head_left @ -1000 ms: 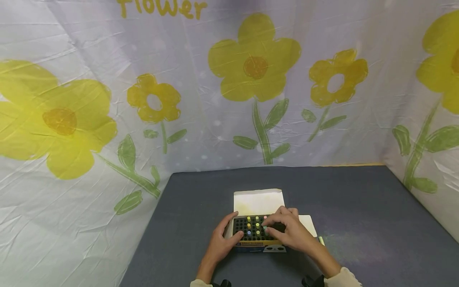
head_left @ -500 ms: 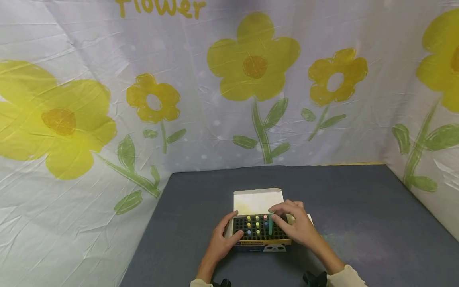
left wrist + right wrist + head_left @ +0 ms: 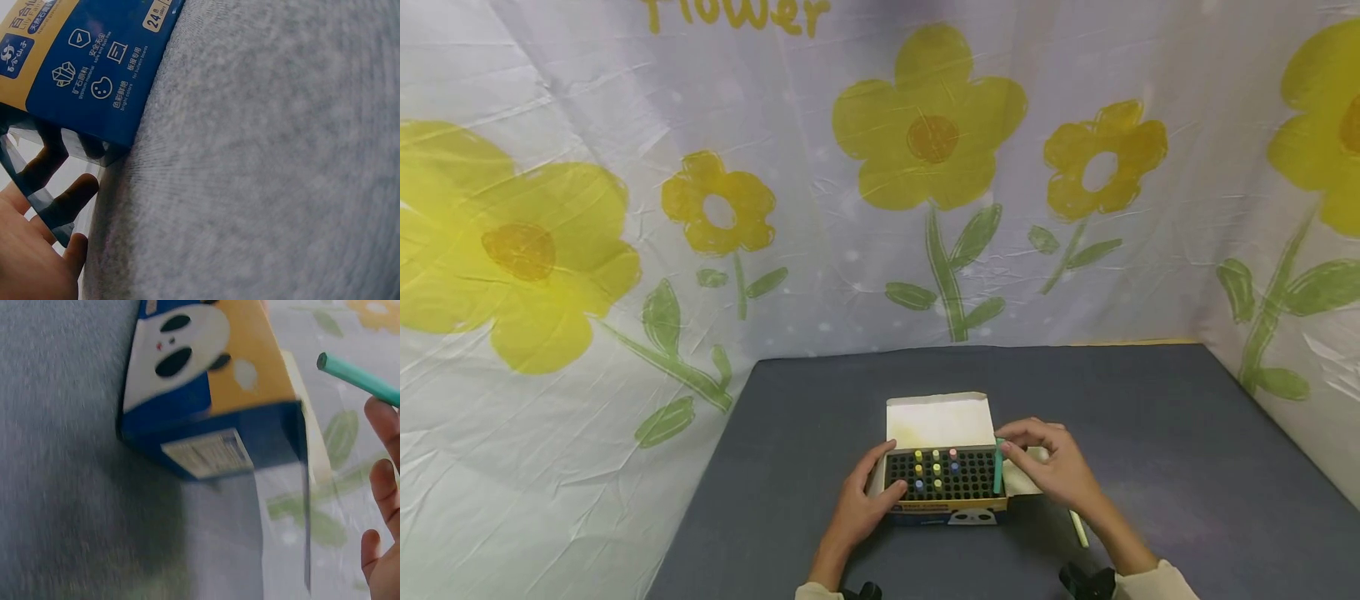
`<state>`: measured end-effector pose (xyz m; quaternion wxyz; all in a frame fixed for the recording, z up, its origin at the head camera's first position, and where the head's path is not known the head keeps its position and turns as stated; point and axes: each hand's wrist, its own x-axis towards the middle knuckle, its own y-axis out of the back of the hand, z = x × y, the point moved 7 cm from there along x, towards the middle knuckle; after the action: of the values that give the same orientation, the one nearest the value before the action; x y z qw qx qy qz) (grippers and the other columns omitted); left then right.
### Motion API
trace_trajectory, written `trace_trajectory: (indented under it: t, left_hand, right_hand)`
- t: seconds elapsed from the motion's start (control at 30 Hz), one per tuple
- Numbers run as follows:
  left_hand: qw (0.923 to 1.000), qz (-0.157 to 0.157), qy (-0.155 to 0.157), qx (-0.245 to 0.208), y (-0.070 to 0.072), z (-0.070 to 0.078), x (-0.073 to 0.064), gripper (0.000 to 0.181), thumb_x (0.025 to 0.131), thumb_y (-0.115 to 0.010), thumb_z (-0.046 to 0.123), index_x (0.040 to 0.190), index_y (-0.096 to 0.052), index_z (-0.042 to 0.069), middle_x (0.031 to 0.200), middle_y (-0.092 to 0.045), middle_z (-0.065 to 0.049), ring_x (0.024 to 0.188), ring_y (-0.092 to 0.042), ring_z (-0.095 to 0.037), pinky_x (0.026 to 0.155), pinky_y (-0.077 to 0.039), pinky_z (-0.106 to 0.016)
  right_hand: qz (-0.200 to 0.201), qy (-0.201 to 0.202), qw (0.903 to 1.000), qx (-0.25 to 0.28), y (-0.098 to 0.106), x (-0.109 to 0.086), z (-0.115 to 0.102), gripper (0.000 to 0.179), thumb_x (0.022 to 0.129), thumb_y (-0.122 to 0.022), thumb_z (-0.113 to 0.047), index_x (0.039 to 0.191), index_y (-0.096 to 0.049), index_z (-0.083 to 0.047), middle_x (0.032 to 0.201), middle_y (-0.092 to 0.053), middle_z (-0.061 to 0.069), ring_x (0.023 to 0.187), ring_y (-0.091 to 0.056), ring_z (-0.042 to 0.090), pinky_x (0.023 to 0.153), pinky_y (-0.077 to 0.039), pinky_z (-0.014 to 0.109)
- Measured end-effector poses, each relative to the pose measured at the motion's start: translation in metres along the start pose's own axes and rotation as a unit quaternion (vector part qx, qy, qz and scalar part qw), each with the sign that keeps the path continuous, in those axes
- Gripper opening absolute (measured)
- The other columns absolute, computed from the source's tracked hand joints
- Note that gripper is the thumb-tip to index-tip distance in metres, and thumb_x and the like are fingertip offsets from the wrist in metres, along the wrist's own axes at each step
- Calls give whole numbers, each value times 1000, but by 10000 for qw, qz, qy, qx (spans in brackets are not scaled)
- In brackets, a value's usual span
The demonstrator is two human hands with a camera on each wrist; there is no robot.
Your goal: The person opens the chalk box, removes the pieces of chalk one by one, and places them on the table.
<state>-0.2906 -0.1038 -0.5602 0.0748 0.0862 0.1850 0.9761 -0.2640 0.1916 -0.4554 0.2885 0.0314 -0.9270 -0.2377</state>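
Observation:
An opened chalk box (image 3: 973,507), blue and yellow with a panda on its front, stands on the dark table. Several coloured chalk sticks poke up from its black holed insert. My left hand (image 3: 859,500) holds the box at its left end, thumb over the near top corner; the left wrist view shows its fingers by an end flap (image 3: 37,200). Above the box's right end my right hand (image 3: 1060,467) pinches a teal chalk stick (image 3: 998,468) near its top. The stick hangs upright, and its lower end points free in the right wrist view.
A pale yellow chalk stick (image 3: 1078,529) lies on the table (image 3: 820,417), right of the box. The white lid (image 3: 938,419) is folded back and a side flap (image 3: 1019,480) sticks out right. A flower-printed cloth (image 3: 820,275) hangs behind.
My right hand has lifted the teal chalk stick out of its hole and carried it right to the box's end. My left hand has stayed on the box.

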Motion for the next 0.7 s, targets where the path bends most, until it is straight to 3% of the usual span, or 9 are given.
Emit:
trace_trajectory:
  t: [0.2, 0.33, 0.57, 0.7]
  left_hand:
    - [10000, 3, -21, -55, 0, 1, 0, 60, 91, -76, 36, 145, -52, 40, 154, -50, -4, 134, -52, -31, 94, -47, -51]
    - [10000, -2, 26, -46, 0, 0, 1, 60, 90, -76, 37, 145, -52, 41, 154, -50, -2, 136, -51, -30, 96, -46, -51]
    - [10000, 18, -8, -38, 1, 2, -1, 60, 90, -77, 37, 145, -52, 41, 154, -50, -2, 136, -51, -30, 98, -45, -54]
    - [10000, 43, -45, -8, 1, 2, -1, 60, 89, -77, 37, 144, -53, 42, 153, -52, -1, 134, -52, -30, 97, -45, -54]
  right_hand:
    - [92, -457, 9988, -130, 28, -12, 11, 21, 96, -68, -3, 113, -73, -13, 84, -75, -7, 94, -67, 3, 93, -49, 30]
    - [252, -762, 9964, -262, 46, -24, 20, 18, 96, -68, -6, 112, -74, -12, 86, -75, -6, 100, -65, 2, 93, -50, 41]
    - [350, -1254, 9900, -540, 69, -46, 45, 16, 99, -66, -10, 113, -74, -11, 85, -76, -6, 100, -60, -8, 94, -49, 41]
    - [263, -1420, 9884, -471, 74, -58, 56, 18, 99, -66, -11, 114, -73, -4, 84, -75, -6, 98, -59, -9, 90, -47, 64]
